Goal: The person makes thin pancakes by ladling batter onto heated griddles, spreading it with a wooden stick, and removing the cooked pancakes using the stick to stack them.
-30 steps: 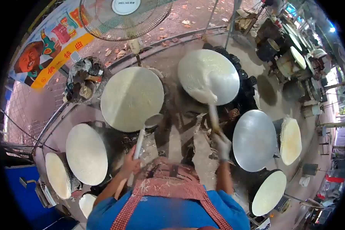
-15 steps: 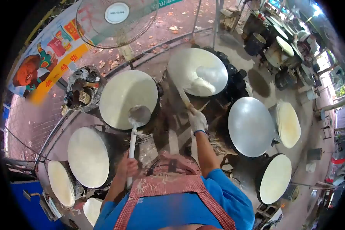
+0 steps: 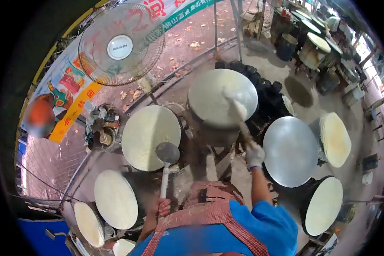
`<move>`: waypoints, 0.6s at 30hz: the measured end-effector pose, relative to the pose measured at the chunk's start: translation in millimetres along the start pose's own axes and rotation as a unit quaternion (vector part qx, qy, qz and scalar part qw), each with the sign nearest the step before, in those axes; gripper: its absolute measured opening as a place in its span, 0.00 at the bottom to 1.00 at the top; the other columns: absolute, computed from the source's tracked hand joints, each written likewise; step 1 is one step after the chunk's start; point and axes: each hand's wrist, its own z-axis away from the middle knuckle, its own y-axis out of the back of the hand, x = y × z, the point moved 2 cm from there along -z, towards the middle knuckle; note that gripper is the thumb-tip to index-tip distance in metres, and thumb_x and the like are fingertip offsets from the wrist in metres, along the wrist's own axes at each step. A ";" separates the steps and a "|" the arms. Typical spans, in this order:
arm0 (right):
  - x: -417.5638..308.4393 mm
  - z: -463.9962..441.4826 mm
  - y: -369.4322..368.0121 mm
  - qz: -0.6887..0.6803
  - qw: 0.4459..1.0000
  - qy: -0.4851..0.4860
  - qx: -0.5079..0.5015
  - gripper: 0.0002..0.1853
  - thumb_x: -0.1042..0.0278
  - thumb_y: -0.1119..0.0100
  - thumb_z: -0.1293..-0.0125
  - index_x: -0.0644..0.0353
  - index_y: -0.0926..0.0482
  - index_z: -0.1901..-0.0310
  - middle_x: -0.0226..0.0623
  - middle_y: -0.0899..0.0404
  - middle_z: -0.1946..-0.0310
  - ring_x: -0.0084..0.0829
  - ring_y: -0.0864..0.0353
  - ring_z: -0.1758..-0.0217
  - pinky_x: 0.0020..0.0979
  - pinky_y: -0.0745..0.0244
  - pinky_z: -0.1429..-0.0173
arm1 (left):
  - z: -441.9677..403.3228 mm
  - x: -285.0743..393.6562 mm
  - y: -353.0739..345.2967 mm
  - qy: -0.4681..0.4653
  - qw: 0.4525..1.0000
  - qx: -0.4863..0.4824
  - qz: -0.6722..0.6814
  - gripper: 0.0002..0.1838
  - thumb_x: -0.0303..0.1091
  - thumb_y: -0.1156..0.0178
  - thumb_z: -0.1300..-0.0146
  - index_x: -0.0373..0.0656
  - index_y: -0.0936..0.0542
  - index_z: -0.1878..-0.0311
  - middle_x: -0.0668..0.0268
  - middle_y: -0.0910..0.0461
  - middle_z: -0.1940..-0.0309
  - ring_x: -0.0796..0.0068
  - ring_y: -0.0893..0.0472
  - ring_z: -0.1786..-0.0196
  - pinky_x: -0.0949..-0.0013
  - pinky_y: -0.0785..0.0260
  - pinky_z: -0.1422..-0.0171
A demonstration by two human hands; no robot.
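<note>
My left hand [image 3: 163, 207] is closed round the pale handle of a ladle [image 3: 168, 152]. The ladle's round bowl sits over the lower right edge of a batter-coated griddle [image 3: 146, 130]. In a white glove, my right hand [image 3: 255, 155] grips a wooden spreader [image 3: 244, 129]. It reaches forward onto a second round griddle [image 3: 209, 96], where its blurred head lies in pale batter. Most of that griddle is coated, with greyer metal showing at its right side.
A bare metal griddle [image 3: 290, 151] stands at my right, with a stack of thin pancakes [image 3: 335, 140] beyond it. More coated griddles stand at lower left [image 3: 115, 199] and lower right [image 3: 325, 206]. Dark cylindrical briquettes [image 3: 266, 91] are piled behind. A fan [image 3: 120, 47] stands at upper left.
My right hand has swung the spreader across the far griddle; the batter puddle is now spread over the formerly bare grey patch. The ladle stays in my left hand. The view has shifted.
</note>
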 end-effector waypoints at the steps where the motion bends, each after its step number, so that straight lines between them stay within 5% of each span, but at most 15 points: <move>1: -48.7 -7.5 33.6 0.205 0.972 -0.095 -0.063 0.19 0.52 0.53 0.38 0.55 0.23 0.53 0.50 0.21 0.66 0.46 0.22 0.60 0.37 0.29 0.56 | 0.1 -0.1 -3.5 0.016 1.000 0.021 0.008 0.18 0.51 0.53 0.36 0.48 0.34 0.74 0.74 0.42 0.87 0.82 0.42 0.90 0.77 0.46 0.89; 3: -84.0 -36.6 27.3 0.052 0.997 -0.037 0.052 0.18 0.54 0.54 0.38 0.58 0.22 0.58 0.47 0.21 0.71 0.48 0.22 0.66 0.42 0.29 0.62 | -12.3 5.6 -17.2 0.056 0.995 0.067 0.046 0.20 0.52 0.54 0.36 0.50 0.36 0.79 0.75 0.43 0.89 0.82 0.42 0.90 0.77 0.47 0.89; 5: -40.7 -37.0 -18.0 0.105 0.993 0.017 0.054 0.16 0.53 0.51 0.41 0.57 0.22 0.65 0.46 0.21 0.73 0.50 0.24 0.70 0.45 0.29 0.64 | -22.2 1.4 -17.0 0.099 0.992 0.067 0.036 0.22 0.53 0.55 0.36 0.51 0.38 0.82 0.76 0.44 0.91 0.83 0.43 0.91 0.77 0.48 0.89; 6: -22.3 -9.4 -24.3 0.274 0.960 0.047 -0.027 0.13 0.57 0.46 0.42 0.55 0.19 0.63 0.49 0.21 0.69 0.45 0.21 0.65 0.39 0.28 0.60 | -31.8 5.9 -6.1 0.113 0.993 0.036 -0.015 0.23 0.53 0.56 0.36 0.51 0.39 0.83 0.76 0.45 0.92 0.83 0.44 0.91 0.77 0.48 0.89; 7: -29.0 28.6 -10.4 0.322 0.930 0.177 -0.017 0.11 0.58 0.44 0.42 0.47 0.18 0.59 0.47 0.21 0.66 0.43 0.21 0.62 0.38 0.27 0.56 | -36.9 8.0 -6.8 0.109 0.994 0.031 -0.013 0.16 0.50 0.56 0.36 0.52 0.37 0.77 0.75 0.45 0.91 0.82 0.43 0.91 0.77 0.49 0.89; 8: -28.0 47.2 4.9 0.230 0.969 0.061 -0.072 0.14 0.57 0.44 0.42 0.44 0.20 0.54 0.45 0.20 0.62 0.43 0.21 0.59 0.37 0.28 0.53 | -37.3 9.6 -9.6 0.099 0.995 0.032 0.010 0.11 0.46 0.55 0.36 0.54 0.34 0.70 0.75 0.44 0.90 0.82 0.43 0.91 0.77 0.49 0.89; 10: 5.2 27.7 13.9 0.116 0.992 -0.030 0.035 0.17 0.56 0.44 0.43 0.48 0.21 0.53 0.46 0.21 0.61 0.45 0.22 0.58 0.35 0.29 0.53 | -43.4 13.4 -14.0 0.075 0.996 0.022 0.049 0.07 0.40 0.55 0.36 0.56 0.30 0.57 0.73 0.43 0.89 0.82 0.43 0.90 0.77 0.50 0.90; 11: 4.6 11.0 19.1 0.050 0.994 -0.088 0.050 0.18 0.55 0.44 0.43 0.51 0.21 0.53 0.47 0.21 0.62 0.46 0.22 0.58 0.35 0.29 0.53 | -45.1 14.5 -14.2 0.072 0.995 0.006 0.072 0.12 0.37 0.55 0.36 0.57 0.28 0.50 0.73 0.43 0.88 0.81 0.42 0.90 0.77 0.51 0.90; 13: -22.5 -82.4 15.3 0.053 0.993 -0.049 0.095 0.16 0.58 0.45 0.42 0.59 0.20 0.57 0.49 0.20 0.67 0.44 0.20 0.62 0.37 0.29 0.58 | -52.6 14.5 -3.3 0.084 0.988 -0.047 0.120 0.25 0.32 0.56 0.36 0.71 0.40 0.37 0.71 0.43 0.86 0.81 0.42 0.89 0.77 0.50 0.90; 15: -8.6 -192.0 -10.1 0.084 0.988 -0.073 0.103 0.14 0.62 0.46 0.43 0.63 0.19 0.63 0.51 0.20 0.71 0.43 0.19 0.69 0.37 0.29 0.66 | -57.4 4.5 6.4 0.099 0.972 -0.024 0.210 0.23 0.34 0.56 0.35 0.70 0.39 0.38 0.72 0.43 0.86 0.81 0.42 0.89 0.77 0.51 0.91; 18: -23.3 -213.4 1.1 -0.092 0.983 -0.144 0.065 0.11 0.64 0.44 0.47 0.63 0.18 0.69 0.43 0.20 0.78 0.34 0.22 0.78 0.34 0.32 0.74 | -35.3 11.1 3.5 0.102 0.969 -0.030 0.225 0.03 0.37 0.54 0.37 0.55 0.34 0.60 0.72 0.43 0.86 0.78 0.42 0.89 0.74 0.48 0.87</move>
